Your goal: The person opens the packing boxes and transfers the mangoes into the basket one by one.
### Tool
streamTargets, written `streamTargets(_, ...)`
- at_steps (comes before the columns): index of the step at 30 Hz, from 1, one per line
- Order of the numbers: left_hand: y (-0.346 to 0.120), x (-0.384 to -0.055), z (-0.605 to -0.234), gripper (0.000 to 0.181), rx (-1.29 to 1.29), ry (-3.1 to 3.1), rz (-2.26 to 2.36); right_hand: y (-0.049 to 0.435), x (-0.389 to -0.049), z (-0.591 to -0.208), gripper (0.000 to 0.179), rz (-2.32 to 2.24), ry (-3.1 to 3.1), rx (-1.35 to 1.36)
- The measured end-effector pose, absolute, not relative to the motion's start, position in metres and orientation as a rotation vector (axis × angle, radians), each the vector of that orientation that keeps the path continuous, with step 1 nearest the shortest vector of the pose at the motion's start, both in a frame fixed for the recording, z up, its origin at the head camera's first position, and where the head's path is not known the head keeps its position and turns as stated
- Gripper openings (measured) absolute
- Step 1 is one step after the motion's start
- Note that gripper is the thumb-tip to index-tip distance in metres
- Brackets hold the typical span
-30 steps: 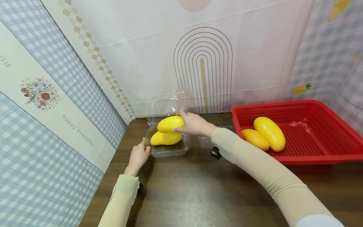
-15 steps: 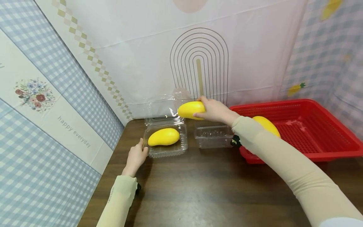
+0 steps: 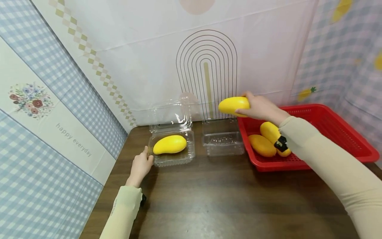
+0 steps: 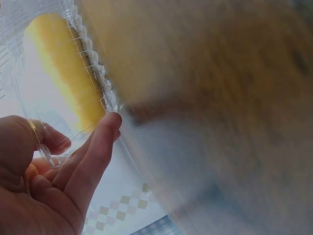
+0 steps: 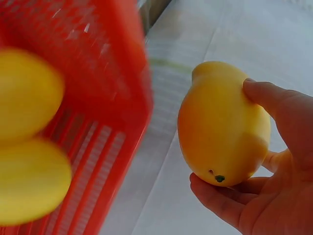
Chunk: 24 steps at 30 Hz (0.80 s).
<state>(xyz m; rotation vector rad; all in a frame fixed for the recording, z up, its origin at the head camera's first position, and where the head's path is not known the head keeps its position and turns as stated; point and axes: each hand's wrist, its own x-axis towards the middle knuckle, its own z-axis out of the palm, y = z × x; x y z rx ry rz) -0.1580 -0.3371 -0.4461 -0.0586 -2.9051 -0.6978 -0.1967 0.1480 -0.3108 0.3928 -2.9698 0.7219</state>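
My right hand (image 3: 264, 108) holds a yellow mango (image 3: 233, 106) in the air, above the left rim of the red basket. In the right wrist view, thumb and fingers grip that mango (image 5: 222, 127) from one side, with its stem end showing. A second mango (image 3: 170, 144) lies in an open clear plastic clamshell box (image 3: 176, 162) at the left, its lid standing up behind. My left hand (image 3: 139, 168) is at this box's left edge. The left wrist view shows the thumb and fingers pinching the rim of the clamshell box (image 4: 100, 81).
The red basket (image 3: 277, 166) stands at the right with two mangoes (image 3: 262, 146) seen in its left end, partly behind my right wrist. Another clear plastic clamshell box (image 3: 223, 150) sits between the first box and the basket. A fabric-covered wall (image 3: 143, 66) rises behind the table.
My right hand has lifted the upper mango off the one in the clamshell box and carried it rightward to the basket's rim. My left hand has stayed at the box.
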Motion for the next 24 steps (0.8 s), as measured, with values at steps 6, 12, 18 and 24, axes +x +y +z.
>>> streamTargets(6, -0.339, -0.157, -0.446, 0.062, -0.062, -2.916, -0.697, 0.194, -0.191, -0.313, 0.083, 0.67, -3.03, 0.297)
streamTargets(12, -0.339, -0.158, -0.446, 0.061, -0.096, -2.907, -0.669, 0.235, -0.18, -0.321, 0.091, 0.633, -3.068, 0.181)
streamTargets(18, -0.337, -0.16, -0.446, 0.062, -0.089, -2.914, -0.667, 0.27, -0.169, -0.336, 0.096, 0.651, -3.102, 0.099)
streamTargets(24, -0.336, -0.159, -0.446, 0.062, -0.079, -2.924, -0.678, 0.291, -0.16, -0.343, 0.095, 0.655, -3.128, 0.045)
